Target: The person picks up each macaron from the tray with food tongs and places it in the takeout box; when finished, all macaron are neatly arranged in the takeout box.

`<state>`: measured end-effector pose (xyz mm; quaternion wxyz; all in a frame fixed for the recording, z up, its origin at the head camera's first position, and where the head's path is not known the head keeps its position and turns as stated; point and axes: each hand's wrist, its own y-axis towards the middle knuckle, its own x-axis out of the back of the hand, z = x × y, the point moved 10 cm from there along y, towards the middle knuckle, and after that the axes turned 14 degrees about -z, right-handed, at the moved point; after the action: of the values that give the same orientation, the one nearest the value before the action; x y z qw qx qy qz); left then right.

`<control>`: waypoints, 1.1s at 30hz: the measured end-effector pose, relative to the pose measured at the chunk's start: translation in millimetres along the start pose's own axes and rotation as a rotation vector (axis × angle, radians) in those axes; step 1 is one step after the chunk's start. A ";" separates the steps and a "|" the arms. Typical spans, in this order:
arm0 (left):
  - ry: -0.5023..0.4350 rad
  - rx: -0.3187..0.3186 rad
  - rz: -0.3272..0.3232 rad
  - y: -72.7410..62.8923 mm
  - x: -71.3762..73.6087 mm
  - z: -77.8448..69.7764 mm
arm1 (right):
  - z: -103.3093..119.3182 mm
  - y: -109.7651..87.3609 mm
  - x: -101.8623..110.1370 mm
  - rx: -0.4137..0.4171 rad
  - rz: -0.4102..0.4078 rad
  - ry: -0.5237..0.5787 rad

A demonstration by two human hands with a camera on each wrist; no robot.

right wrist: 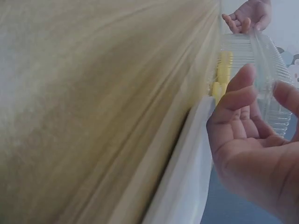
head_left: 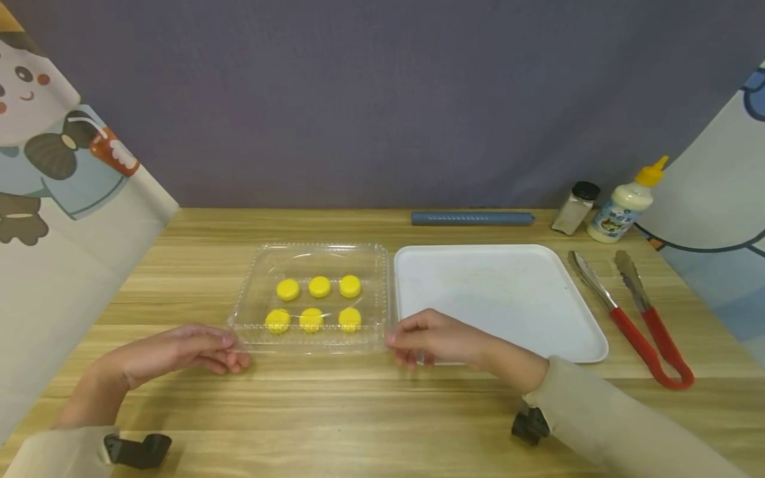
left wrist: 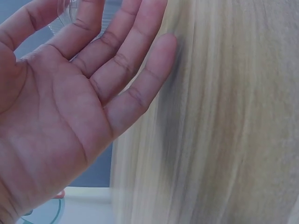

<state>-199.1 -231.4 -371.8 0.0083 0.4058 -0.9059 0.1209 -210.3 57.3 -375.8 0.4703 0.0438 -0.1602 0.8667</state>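
Observation:
A clear plastic box (head_left: 323, 257) with its lid down lies left of centre, several round yellow pieces (head_left: 319, 287) showing through in two rows. At its front left corner my left hand (head_left: 185, 352) holds the rim between thumb and fingers. My right hand (head_left: 439, 337) pinches the front right corner, thumb above and fingers below the edge. From the right wrist view, the box's ribbed rim (right wrist: 268, 70) passes between thumb and fingers of that hand. In the left wrist view the other fingers (left wrist: 135, 93) stretch loosely, and only a bit of the box (left wrist: 70, 13) shows.
Right beside the box lies a white tray (head_left: 484, 279), partly under my right forearm. Red-handled tongs (head_left: 648, 332) rest farther right. Along the back are a blue-grey bar (head_left: 472, 218), a black-capped jar (head_left: 575, 209) and a yellow-tipped squeeze bottle (head_left: 624, 206).

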 end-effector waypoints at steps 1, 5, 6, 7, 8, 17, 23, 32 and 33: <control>-0.011 -0.001 0.004 -0.1 -0.2 0.1 | -0.9 -0.1 -1.5 -0.010 0.011 0.015; -0.036 -0.024 0.012 -0.3 -0.4 -0.4 | -1.8 -0.1 -6.7 -0.028 0.034 0.069; -0.031 -0.034 0.011 -0.3 -0.1 -0.8 | -1.9 0.3 -7.7 -0.032 0.033 0.091; -0.022 -0.041 0.006 -0.2 0.5 -1.2 | -2.1 0.7 -8.1 -0.035 0.028 0.112; -0.014 -0.051 0.004 0.2 1.0 -1.8 | -2.4 1.1 -8.5 -0.038 0.020 0.134; 0.023 -0.086 -0.045 3.3 7.9 -1.6 | -5.7 0.2 -8.9 -0.070 -0.100 0.254; 0.018 -0.064 -0.093 3.3 12.2 2.6 | -5.0 -1.2 -10.2 -0.075 -0.124 0.294; -0.005 -0.016 -0.057 2.1 7.5 4.3 | -7.3 -0.1 -12.4 -0.087 -0.058 0.291; -0.003 0.006 -0.046 1.4 6.9 5.6 | -7.8 -0.3 -13.4 -0.090 -0.043 0.288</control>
<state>-204.3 -236.8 -376.7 0.0086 0.4268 -0.8960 0.1227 -202.1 49.2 -386.1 0.5083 -0.0988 -0.1286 0.8457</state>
